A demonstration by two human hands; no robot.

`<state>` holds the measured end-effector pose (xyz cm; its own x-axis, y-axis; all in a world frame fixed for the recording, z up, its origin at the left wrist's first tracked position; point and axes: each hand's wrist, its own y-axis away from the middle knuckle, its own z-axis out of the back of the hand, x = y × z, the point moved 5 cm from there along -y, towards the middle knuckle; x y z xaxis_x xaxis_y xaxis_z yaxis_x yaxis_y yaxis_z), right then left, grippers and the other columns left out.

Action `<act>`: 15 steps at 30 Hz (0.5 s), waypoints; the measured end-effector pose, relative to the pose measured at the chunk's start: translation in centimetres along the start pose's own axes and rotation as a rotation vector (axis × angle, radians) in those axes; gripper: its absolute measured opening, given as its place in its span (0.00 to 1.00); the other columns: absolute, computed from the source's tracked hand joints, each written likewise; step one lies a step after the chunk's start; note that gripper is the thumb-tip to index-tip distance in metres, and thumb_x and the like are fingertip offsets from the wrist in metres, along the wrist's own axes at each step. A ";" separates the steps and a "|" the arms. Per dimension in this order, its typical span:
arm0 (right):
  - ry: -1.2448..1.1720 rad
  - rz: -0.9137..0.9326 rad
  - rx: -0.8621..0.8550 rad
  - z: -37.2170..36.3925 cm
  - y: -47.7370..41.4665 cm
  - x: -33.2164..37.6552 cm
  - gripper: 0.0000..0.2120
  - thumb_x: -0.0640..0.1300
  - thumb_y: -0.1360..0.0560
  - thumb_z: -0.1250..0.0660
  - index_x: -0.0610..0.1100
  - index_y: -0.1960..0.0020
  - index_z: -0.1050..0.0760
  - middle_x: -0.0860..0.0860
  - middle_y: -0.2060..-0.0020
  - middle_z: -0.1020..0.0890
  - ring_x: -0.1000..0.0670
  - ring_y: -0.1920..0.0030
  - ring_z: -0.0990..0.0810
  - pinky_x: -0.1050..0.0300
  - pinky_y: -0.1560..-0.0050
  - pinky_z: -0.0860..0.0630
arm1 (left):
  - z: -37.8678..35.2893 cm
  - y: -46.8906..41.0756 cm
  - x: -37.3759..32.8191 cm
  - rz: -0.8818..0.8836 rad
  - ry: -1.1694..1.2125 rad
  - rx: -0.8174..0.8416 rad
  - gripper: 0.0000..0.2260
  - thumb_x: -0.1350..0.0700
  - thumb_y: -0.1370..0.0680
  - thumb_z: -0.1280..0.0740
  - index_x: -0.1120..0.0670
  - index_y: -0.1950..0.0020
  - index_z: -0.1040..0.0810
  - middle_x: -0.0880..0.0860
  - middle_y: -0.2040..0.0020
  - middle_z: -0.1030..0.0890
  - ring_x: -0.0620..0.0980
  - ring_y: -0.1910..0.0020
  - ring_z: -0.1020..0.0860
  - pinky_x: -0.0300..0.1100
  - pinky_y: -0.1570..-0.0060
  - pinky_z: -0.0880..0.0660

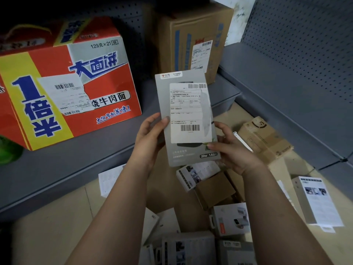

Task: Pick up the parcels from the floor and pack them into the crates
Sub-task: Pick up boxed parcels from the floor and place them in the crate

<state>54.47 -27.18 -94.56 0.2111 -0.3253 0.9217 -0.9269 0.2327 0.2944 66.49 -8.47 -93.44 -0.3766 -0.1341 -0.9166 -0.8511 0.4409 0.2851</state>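
From the head view I see both hands raised over the floor, sharing one flat grey parcel (188,119). My left hand (150,136) grasps its left edge, thumb lying on the front face beside the white shipping label (188,111). My right hand (232,150) grasps the lower right edge, thumb pressed on the front near the label's bottom corner, fingers behind. The parcel stands nearly upright, tilted a little to the left, clear of the floor and touching only the two hands.

Left of the left grip, a big red and yellow carton (63,83) sits on a grey shelf (76,165). Beyond the parcel, a tall brown box (191,41) stands at the back of that shelf. Right of the right grip, a brown carton (263,138) lies tilted on the floor by a second shelf (286,88).

Below both grips, the floor (57,217) is littered with small parcels: a white box (197,175), a brown box (214,190) just beside it, another white box (231,219) nearer me, and a long white one (317,200) well to the right.
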 end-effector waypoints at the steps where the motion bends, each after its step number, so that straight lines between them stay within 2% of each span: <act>1: -0.027 0.021 -0.011 0.1 -0.1 -0.1 0.30 0.36 0.34 0.28 0.54 0.36 0.30 0.45 0.50 0.15 0.45 0.51 0.16 0.50 0.55 0.18 | -0.1 0.0 0.1 -0.003 -0.039 0.028 0.24 0.48 0.25 0.28 0.48 0.29 0.26 0.51 0.38 0.17 0.52 0.41 0.18 0.52 0.42 0.22; 3: -0.073 0.040 -0.040 0.5 -0.3 -0.3 0.30 0.35 0.34 0.29 0.53 0.36 0.30 0.46 0.51 0.14 0.46 0.52 0.15 0.51 0.55 0.18 | -0.3 0.1 0.4 0.003 -0.128 0.090 0.25 0.46 0.25 0.28 0.44 0.28 0.27 0.48 0.37 0.18 0.52 0.39 0.19 0.57 0.35 0.25; 6: -0.103 0.031 -0.072 0.8 -0.2 -0.5 0.29 0.34 0.33 0.26 0.53 0.37 0.30 0.48 0.53 0.14 0.47 0.53 0.15 0.51 0.55 0.17 | -0.8 0.5 1.0 0.030 -0.168 0.163 0.28 0.46 0.25 0.27 0.41 0.26 0.29 0.46 0.36 0.19 0.51 0.39 0.18 0.57 0.35 0.25; 11: -0.162 -0.020 -0.147 -0.6 2.0 -0.5 0.30 0.32 0.32 0.26 0.48 0.35 0.32 0.45 0.46 0.15 0.42 0.48 0.15 0.49 0.55 0.17 | -0.7 3.0 0.2 0.042 -0.113 0.052 0.28 0.45 0.28 0.29 0.45 0.28 0.25 0.49 0.39 0.16 0.51 0.40 0.17 0.57 0.37 0.23; 13: -0.151 -0.042 -0.193 -1.6 3.8 -0.3 0.31 0.33 0.32 0.25 0.50 0.34 0.31 0.42 0.42 0.17 0.39 0.44 0.17 0.42 0.48 0.18 | -0.9 4.5 -0.7 0.049 -0.082 0.043 0.25 0.47 0.26 0.31 0.48 0.29 0.23 0.52 0.39 0.16 0.53 0.40 0.18 0.54 0.39 0.22; 15: -0.143 -0.049 -0.228 -2.5 5.6 0.2 0.33 0.34 0.32 0.24 0.50 0.33 0.31 0.40 0.41 0.18 0.37 0.40 0.19 0.35 0.41 0.22 | -1.0 6.1 -1.6 0.071 -0.065 0.036 0.20 0.52 0.22 0.33 0.50 0.30 0.22 0.52 0.40 0.15 0.52 0.41 0.17 0.46 0.45 0.19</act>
<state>50.05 -23.62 -92.12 0.1928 -0.4640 0.8646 -0.8194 0.4086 0.4020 61.51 -6.41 -90.01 -0.4103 -0.0443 -0.9109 -0.8088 0.4791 0.3411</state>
